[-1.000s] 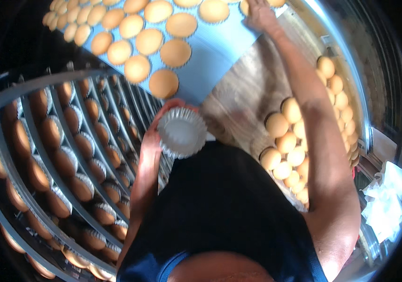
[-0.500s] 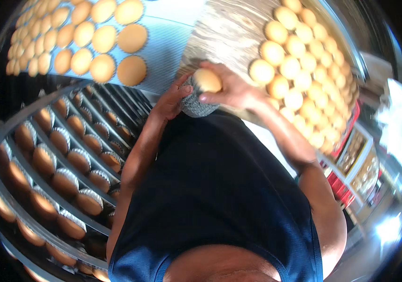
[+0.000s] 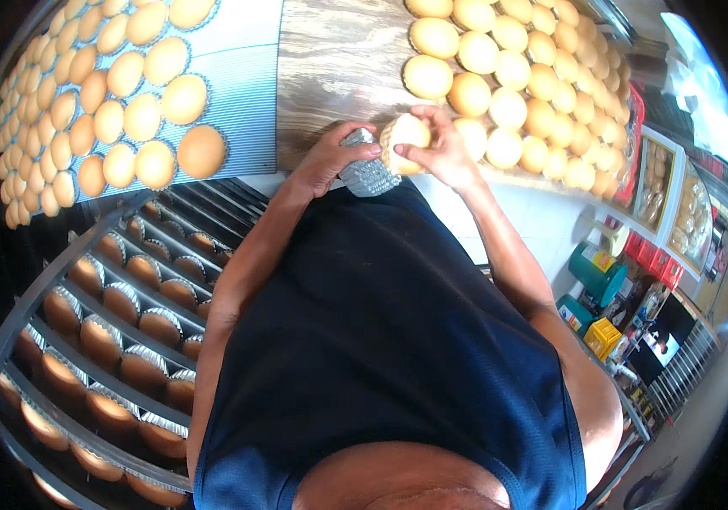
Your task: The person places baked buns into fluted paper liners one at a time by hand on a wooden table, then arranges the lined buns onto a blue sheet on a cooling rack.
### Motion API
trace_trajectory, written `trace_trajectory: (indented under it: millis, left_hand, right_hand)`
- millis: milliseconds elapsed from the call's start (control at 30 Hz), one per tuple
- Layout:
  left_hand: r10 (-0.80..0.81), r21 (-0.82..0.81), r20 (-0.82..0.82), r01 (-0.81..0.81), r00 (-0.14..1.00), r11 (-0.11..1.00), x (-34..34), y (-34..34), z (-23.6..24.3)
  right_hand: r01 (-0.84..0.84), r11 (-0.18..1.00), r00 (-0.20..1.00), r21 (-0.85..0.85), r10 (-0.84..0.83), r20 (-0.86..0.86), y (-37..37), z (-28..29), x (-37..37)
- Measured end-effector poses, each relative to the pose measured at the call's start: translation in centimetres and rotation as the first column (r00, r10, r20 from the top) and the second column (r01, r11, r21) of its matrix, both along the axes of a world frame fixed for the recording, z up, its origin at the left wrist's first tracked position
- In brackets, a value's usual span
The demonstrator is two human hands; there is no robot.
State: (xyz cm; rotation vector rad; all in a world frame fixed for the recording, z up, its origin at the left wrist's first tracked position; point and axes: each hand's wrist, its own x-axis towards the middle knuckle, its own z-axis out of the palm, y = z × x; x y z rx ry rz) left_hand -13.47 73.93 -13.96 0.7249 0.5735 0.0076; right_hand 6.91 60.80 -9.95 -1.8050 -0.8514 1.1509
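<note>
Left hand [image 3: 327,163]: clasping a tin stack [image 3: 369,177] of fluted metal, the thumb lying across its upper end.
Right hand [image 3: 451,155]: pinching one golden cake [image 3: 406,136] between thumb and fingers, its ribbed side showing free of metal.
Where the cake is: hanging just beside the stack, above the near edge of the table [image 3: 330,59]; whether cake and metal are touching, the view is not telling.
Handling: the cake is probably soft, so light, even pressure at the rim is best for keeping the ribs whole; a firm grip on the stack is best for stopping the tins sliding apart.
Loose cakes [image 3: 509,108]: sitting in close rows on the table's right, the nearest crowding the right hand's fingers and leaving little room there.
Blue ridged sheet [image 3: 249,93]: carrying many more cakes on the left, fluted edges showing round several.
Rack [image 3: 51,276]: standing at the lower left, holding tinned cakes near the left forearm and likely limiting that elbow.
Beyond: red crates [image 3: 653,259] and a yellow basket [image 3: 602,338] are standing well apart from the hands.
</note>
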Motion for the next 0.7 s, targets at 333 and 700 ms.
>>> trace_trajectory:
  millis: [333,700]
  left_hand:
    - [0.326,0.055,0.181,-0.34,0.928,0.939,-6.6,0.5,1.2]
    - [0.686,0.064,0.033,-0.687,0.727,0.724,-18.2,-5.8,-0.2]
  right_hand:
    - [-0.248,0.966,0.635,-0.069,0.216,0.742,3.4,0.9,0.4]
    - [-0.967,0.25,0.172,0.046,0.509,0.843,21.8,-2.0,-22.6]
